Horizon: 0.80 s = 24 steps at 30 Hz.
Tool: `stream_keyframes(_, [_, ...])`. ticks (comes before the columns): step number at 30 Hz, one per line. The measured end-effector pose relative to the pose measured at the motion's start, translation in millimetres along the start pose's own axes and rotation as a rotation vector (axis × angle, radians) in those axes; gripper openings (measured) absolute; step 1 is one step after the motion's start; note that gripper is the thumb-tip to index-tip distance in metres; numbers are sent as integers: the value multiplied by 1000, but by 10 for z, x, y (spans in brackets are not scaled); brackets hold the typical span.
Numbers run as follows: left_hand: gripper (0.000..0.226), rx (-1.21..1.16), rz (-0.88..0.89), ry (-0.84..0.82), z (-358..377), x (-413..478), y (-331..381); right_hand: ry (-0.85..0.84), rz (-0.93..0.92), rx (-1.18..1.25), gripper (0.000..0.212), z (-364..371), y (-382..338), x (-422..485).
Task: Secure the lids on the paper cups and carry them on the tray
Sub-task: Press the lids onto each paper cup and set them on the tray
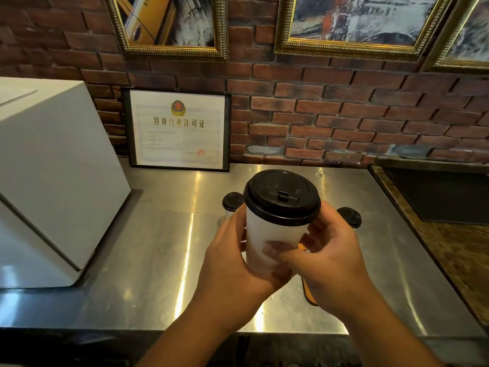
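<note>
Both hands, left hand (232, 263) and right hand (328, 258), fingers wrapped round paper cup (267, 242); thin wall likely crushable, hold mid-body; lid (281, 198) on

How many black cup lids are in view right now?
3. One lid tops the white cup gripped by the left hand and right hand. A second lid stands behind the left hand, a third lid behind the right hand. The hands could hide more.

Head view, wide-angle: faces forward and down across steel counter (158, 247), near edge to brick wall (344, 115) at far edge; left hand (227, 260), right hand (330, 250), paper cup (270, 234) close under lens
</note>
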<state>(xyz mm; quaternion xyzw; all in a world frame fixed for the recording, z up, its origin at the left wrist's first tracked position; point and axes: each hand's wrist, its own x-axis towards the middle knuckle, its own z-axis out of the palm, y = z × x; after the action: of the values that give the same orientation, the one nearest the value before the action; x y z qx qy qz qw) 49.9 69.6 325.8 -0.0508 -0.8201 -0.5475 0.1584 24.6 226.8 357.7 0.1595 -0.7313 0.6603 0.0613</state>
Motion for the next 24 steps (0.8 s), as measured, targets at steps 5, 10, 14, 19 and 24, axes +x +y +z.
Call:
stream_keyframes(5, [91, 8, -12, 33, 7, 32, -25, -17, 25, 54, 76, 25, -13, 19])
stream_keyframes(10, [95, 14, -4, 2, 5, 44, -20, -26, 54, 107, 72, 17, -46, 26])
stream_keyframes(14, [101, 41, 5, -33, 16, 16, -22, -5, 70, 76, 76, 12, -54, 30])
stream_keyframes(19, [102, 50, -17, -25, 4, 6, -14, -49, 81, 118, 69, 7, -71, 15])
stream_keyframes(24, [104, -6, 1, -43, 12, 12, 36, -2, 83, 132, 70, 9, -67, 30])
